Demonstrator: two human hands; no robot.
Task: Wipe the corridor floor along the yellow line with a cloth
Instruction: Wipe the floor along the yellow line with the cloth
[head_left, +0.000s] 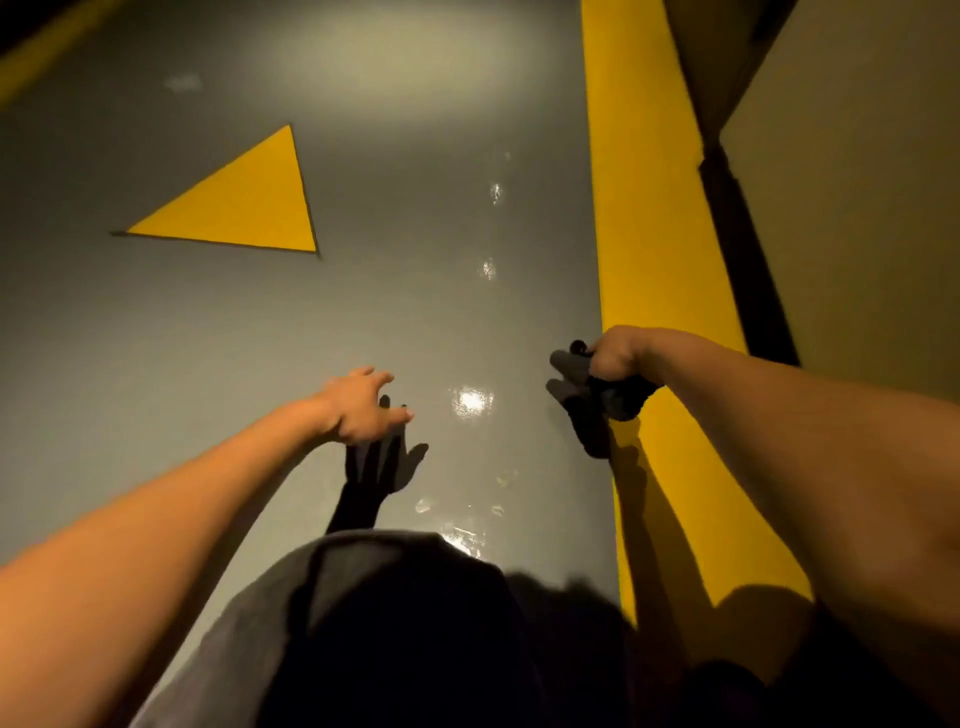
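Grey garment (291, 639) of the person fills the lower frame; right hand (615, 356) grip clamped on a dark cloth (608, 392), bunched at the inner edge of the yellow line (644, 218); left hand (361, 408) grip apart, fingers spread above the glossy grey floor (405, 291); yellow triangle (244, 205) further left.

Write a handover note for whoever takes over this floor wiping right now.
Right hand: grips the dark cloth at the inner edge of the yellow line.
Left hand: holds nothing, fingers spread above the grey floor.
Done: cannot tell how far the wiping has got; glossy patches run along the floor beside the line.
Left: likely carry on wiping along the line, further up the corridor.
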